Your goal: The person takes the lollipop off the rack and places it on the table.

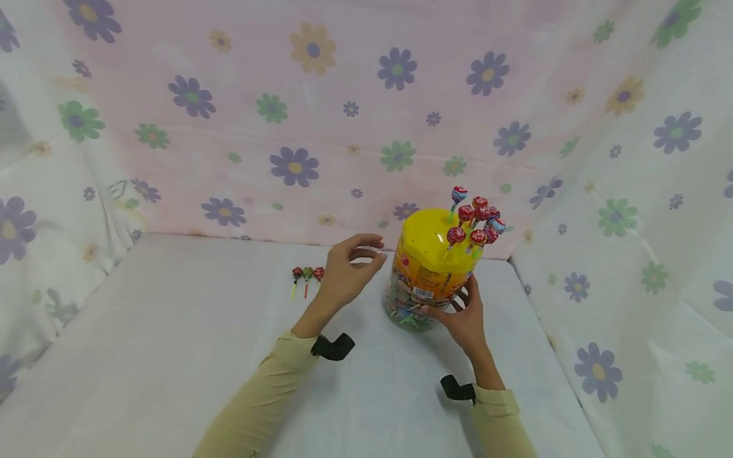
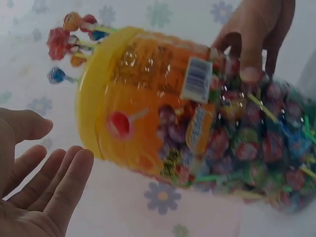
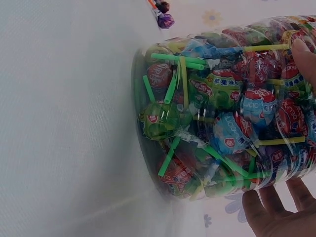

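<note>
A clear plastic jar (image 1: 415, 296) full of wrapped lollipops stands at the right of the table, tilted slightly. It has an orange label and a yellow lid (image 1: 426, 242), with several lollipops (image 1: 480, 216) standing by their sticks in the lid's right side. My right hand (image 1: 466, 318) grips the jar low on its right, thumb in front and fingers round the far side. To the left of the jar my left hand (image 1: 349, 273) hovers with loosely bent fingers, holding nothing. In the left wrist view its fingertips (image 2: 85, 157) lie close beside the lid (image 2: 91, 108).
Behind my left wrist, a short row of lollipops (image 1: 307, 273) lies on the white table (image 1: 189, 331); the wrist partly covers the row. Flower-printed cloth (image 1: 343, 127) hangs at the back and both sides, close beyond the jar.
</note>
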